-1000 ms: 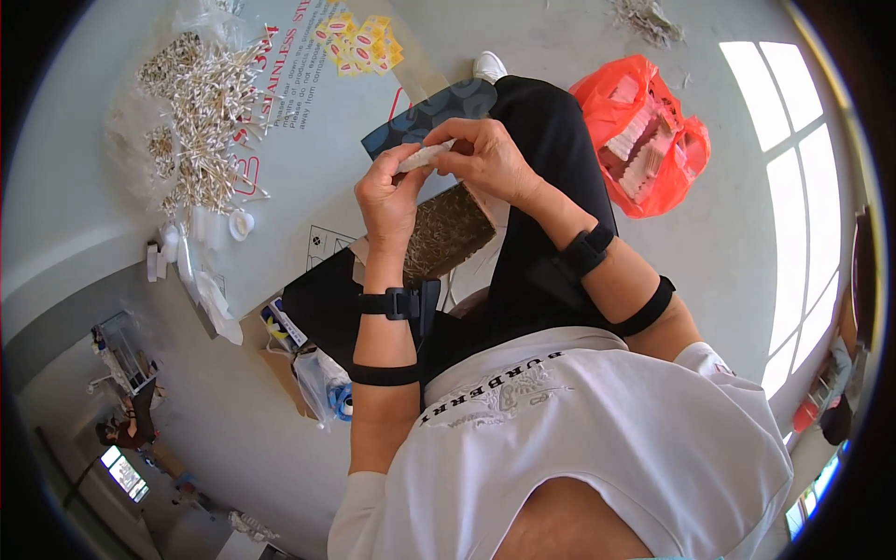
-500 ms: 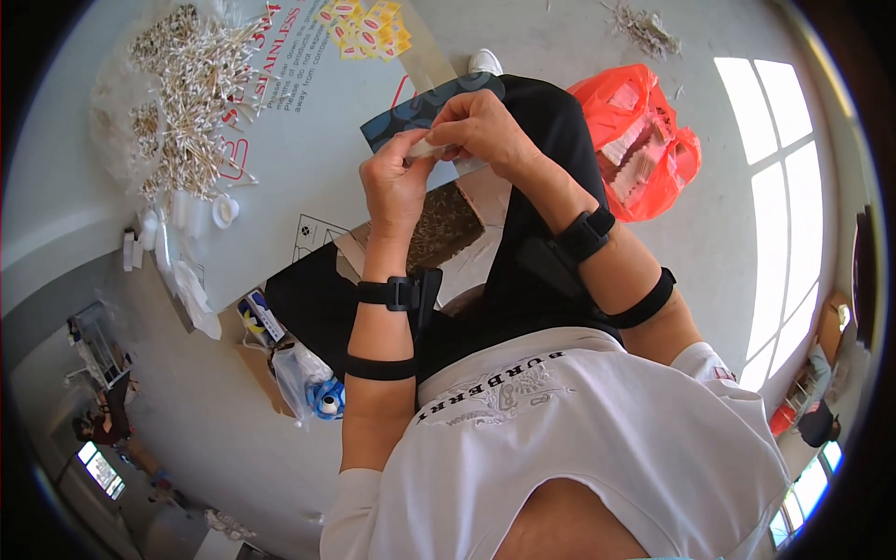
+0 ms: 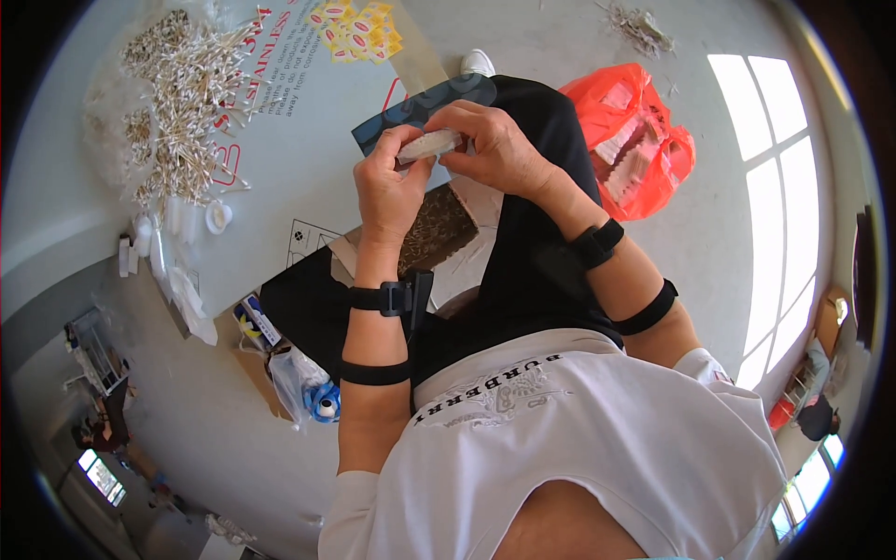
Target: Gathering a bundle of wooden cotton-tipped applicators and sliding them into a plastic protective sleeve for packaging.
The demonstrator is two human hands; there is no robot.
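Note:
A small whitish, oblong object (image 3: 431,145) is held up between both hands above the table's near edge; its exact kind cannot be made out. My left hand (image 3: 387,177) grips its left end with thumb and fingers. On its other end, the thumb and bent fingers of my right hand (image 3: 495,149) are closed. Left of the hands, a big heap of cotton swabs (image 3: 191,89) lies on the table (image 3: 289,168), partly on clear plastic. Several small white tubs (image 3: 217,218) stand by the near end of that heap.
Yellow and white stickers (image 3: 359,33) lie at the table's far side. A patterned brown box (image 3: 439,229) sits between my legs. A red plastic bag (image 3: 644,149) with pale pieces is on the floor at right. A carton (image 3: 266,378) stands at lower left.
The whitish object shows more fully between my hands, where fingers mostly covered it before. My right hand's fingers have spread from a tight pinch to a wider hold along it.

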